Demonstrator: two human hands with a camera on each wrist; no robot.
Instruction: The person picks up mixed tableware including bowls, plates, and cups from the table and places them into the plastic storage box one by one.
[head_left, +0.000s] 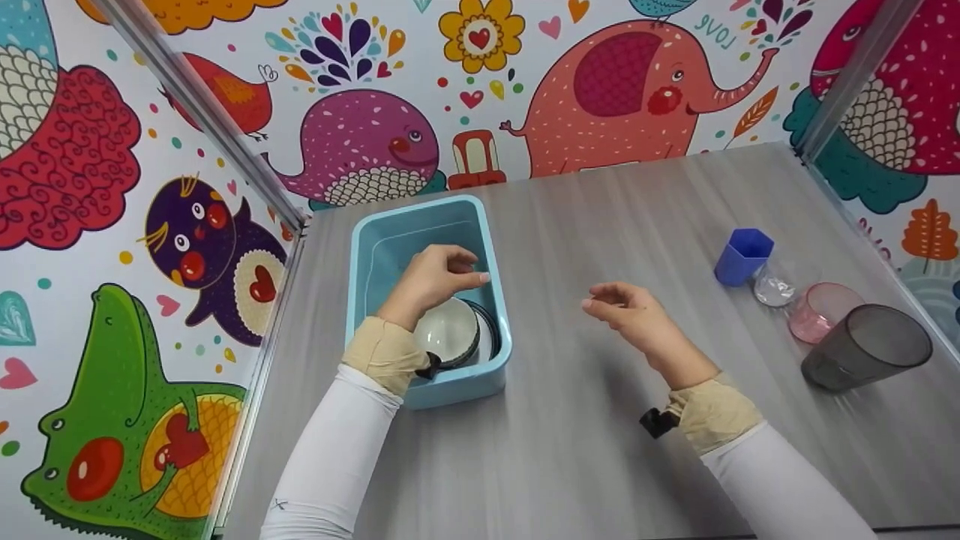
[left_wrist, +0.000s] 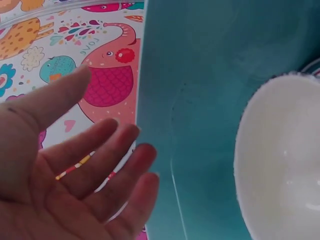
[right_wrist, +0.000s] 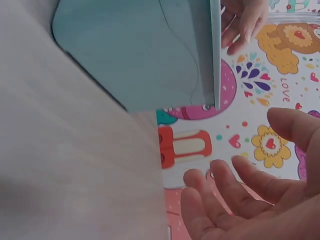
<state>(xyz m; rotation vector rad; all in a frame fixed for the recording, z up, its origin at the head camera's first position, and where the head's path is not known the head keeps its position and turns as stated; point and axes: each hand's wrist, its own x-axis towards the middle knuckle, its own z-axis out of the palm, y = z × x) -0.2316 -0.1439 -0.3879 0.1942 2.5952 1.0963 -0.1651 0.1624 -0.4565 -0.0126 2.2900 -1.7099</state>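
My left hand [head_left: 437, 279] hovers over a light blue plastic bin [head_left: 430, 391], its fingers loosely bent and holding nothing. Below it inside the bin sits a white bowl [head_left: 448, 335] with a dark outer edge, resting on other dishes [head_left: 491, 330] that are mostly hidden. In the left wrist view the palm and relaxed fingers [left_wrist: 145, 155] show beside the bowl [left_wrist: 282, 160]. Above the table, to the right of the bin, hangs my right hand [head_left: 628, 313], also without anything in it. The right wrist view shows its fingers [right_wrist: 200, 200] spread and slightly bent, apart from the bin.
Toward the table's right side stand a blue hexagonal cup [head_left: 742, 257], a small clear glass [head_left: 774, 289], a pink transparent cup [head_left: 823, 311] and a tall grey tumbler [head_left: 866, 349], in a slanting row. Printed cartoon panels with metal frame posts [head_left: 202, 112] border the grey table [head_left: 600, 225].
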